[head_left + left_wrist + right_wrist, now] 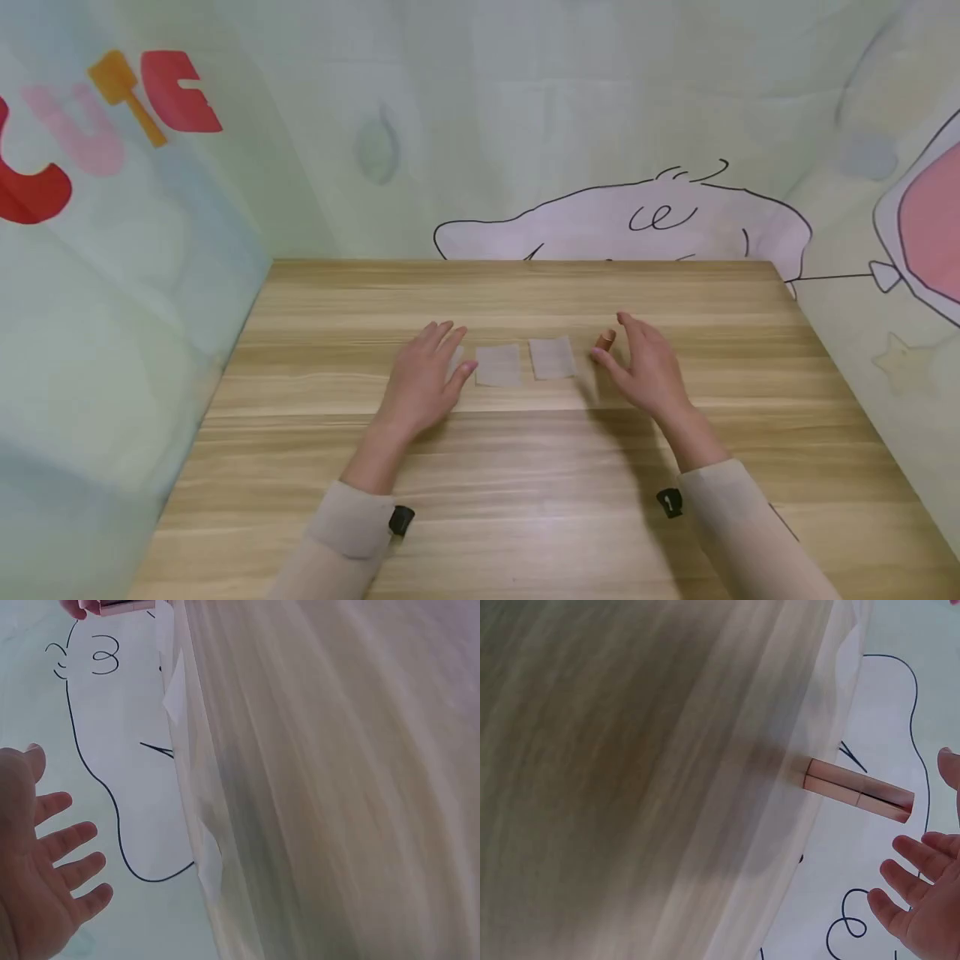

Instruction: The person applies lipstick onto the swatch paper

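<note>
A copper-pink, square-sided lipstick tube [605, 339] stands upright on the wooden table, a seam round its body in the right wrist view [859, 790]. Close by on its right is my right hand [651, 371], fingers spread and relaxed; the right wrist view shows a gap between hand and tube. Two thin whitish square sheets [498, 366] [552, 358] lie flat side by side left of the tube. A third pale sheet [455, 358] is mostly hidden by my left hand [423, 379], which hovers with loosely straight fingers and holds nothing.
The wood-grain table [525, 500] ends at a back edge against a printed cloth backdrop [487, 125], with more cloth along both sides. A small black device [402, 521] sits at the left sleeve, another [670, 502] at the right.
</note>
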Available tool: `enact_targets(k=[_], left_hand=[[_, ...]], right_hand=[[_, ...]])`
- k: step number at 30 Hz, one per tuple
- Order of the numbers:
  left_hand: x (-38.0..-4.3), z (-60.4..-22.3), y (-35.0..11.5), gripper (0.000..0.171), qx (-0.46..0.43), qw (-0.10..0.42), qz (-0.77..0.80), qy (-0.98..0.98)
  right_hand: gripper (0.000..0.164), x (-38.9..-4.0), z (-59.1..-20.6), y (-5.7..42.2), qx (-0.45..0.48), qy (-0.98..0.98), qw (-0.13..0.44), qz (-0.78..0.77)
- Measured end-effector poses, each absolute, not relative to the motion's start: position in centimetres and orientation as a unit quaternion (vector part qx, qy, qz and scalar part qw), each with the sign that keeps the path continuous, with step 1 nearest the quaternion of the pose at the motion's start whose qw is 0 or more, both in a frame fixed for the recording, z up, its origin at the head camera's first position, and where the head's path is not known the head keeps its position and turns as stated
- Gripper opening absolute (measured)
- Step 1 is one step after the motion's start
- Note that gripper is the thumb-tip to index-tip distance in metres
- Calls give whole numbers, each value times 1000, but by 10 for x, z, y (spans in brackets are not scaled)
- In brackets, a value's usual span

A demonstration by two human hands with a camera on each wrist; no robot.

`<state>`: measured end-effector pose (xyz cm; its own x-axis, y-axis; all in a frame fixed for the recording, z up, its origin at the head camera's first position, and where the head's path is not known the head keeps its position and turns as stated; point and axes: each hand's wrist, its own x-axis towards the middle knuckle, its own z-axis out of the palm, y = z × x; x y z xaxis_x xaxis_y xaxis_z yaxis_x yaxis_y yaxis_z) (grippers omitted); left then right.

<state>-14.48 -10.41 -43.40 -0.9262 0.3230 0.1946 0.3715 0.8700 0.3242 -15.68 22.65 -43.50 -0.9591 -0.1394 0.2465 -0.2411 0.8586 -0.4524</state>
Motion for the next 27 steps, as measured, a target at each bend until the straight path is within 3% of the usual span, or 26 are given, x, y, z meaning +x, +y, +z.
enact_targets(k=[13, 27], left_hand=[[-150, -435, -73, 53, -216, 65, -216, -950], [-156, -443, -48, 51, -237, 55, -228, -943]], right_hand=[[64, -161, -446, 230, 101, -949, 89, 285], [45, -169, -465, 236, 93, -920, 68, 375]])
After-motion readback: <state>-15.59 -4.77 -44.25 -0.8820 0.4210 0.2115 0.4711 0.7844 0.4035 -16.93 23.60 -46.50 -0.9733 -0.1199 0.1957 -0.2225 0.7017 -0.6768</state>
